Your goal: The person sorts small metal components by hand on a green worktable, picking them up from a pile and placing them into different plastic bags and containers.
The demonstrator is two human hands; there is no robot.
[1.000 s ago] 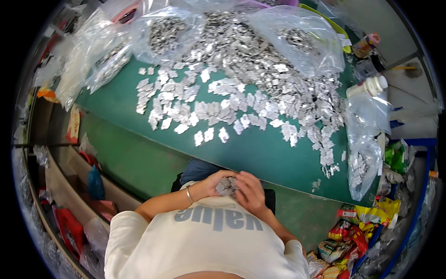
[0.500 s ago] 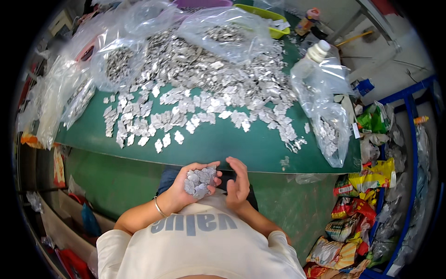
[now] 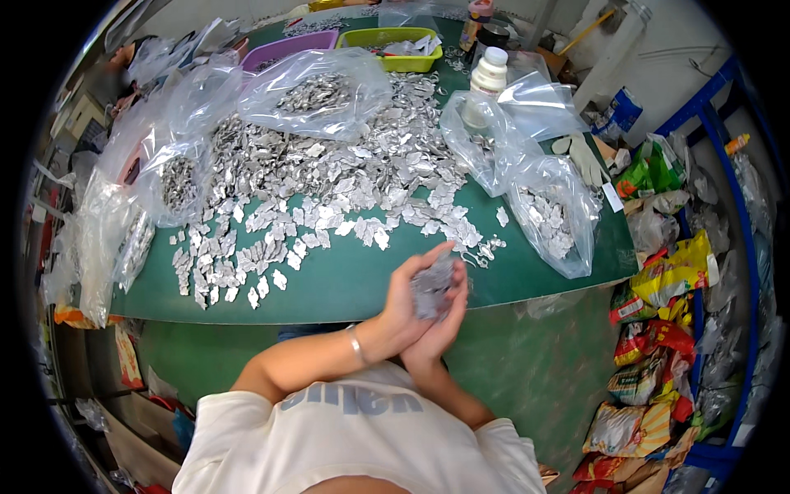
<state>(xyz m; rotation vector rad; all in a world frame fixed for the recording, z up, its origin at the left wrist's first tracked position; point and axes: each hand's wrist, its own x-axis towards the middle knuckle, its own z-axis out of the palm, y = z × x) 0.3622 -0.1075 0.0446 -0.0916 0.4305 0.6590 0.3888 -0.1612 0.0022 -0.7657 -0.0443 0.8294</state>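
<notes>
My left hand [image 3: 398, 308], with a silver bangle at its wrist, is cupped around a handful of flat grey metal pieces [image 3: 431, 290]. My right hand [image 3: 449, 324] presses against it from the right, its fingers closed along the other side of the same handful. Both hands are over the table's front edge. Just beyond them lies a large spread of similar metal pieces [image 3: 329, 185], thickest toward the back and scattered singly at the front left. A few small curled scraps [image 3: 487, 250] lie beside the fingertips.
On the green table [image 3: 362, 284] are an open plastic bag of pieces [image 3: 553, 216], a bag on the heap [image 3: 317, 92], a white bottle [image 3: 490, 71], a yellow-green basket [image 3: 354, 38], a purple basket [image 3: 304, 43] and a glove [image 3: 586, 160]. A blue rack [image 3: 753, 329] with colourful bags stands right.
Both hands have moved right and forward, up to the table's edge. The right hand, open and apart before, has come against the left one around the metal pieces. The view has shifted too.
</notes>
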